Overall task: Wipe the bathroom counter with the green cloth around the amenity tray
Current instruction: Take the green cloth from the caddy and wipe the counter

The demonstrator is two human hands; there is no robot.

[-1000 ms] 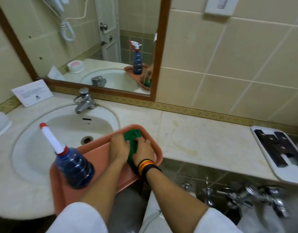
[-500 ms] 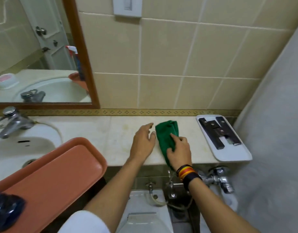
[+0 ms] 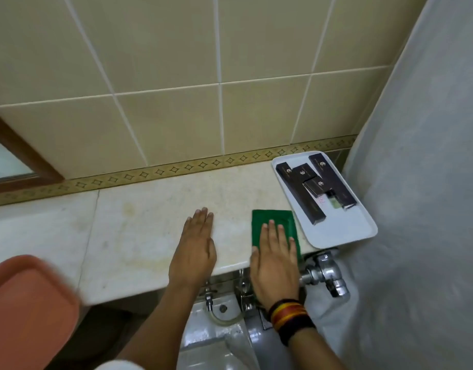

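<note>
1. Head view: our right hand (image 3: 274, 260) lies flat, fingers spread, pressing the green cloth (image 3: 272, 220) onto the desk (image 3: 150, 236); this grip pins it, nothing is clenched.
2. Our left hand (image 3: 195, 249) rests open and empty on the desk, left of the cloth.
3. The amenity tray (image 3: 344, 231) lies just right of the right grip, the cloth's edge almost touching it; its long axis runs away from us, so the right hand is nearer.

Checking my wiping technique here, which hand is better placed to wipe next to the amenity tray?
Right hand: it lies flat on the green cloth, just beside the amenity tray. Left hand rests bare on the counter.
</note>
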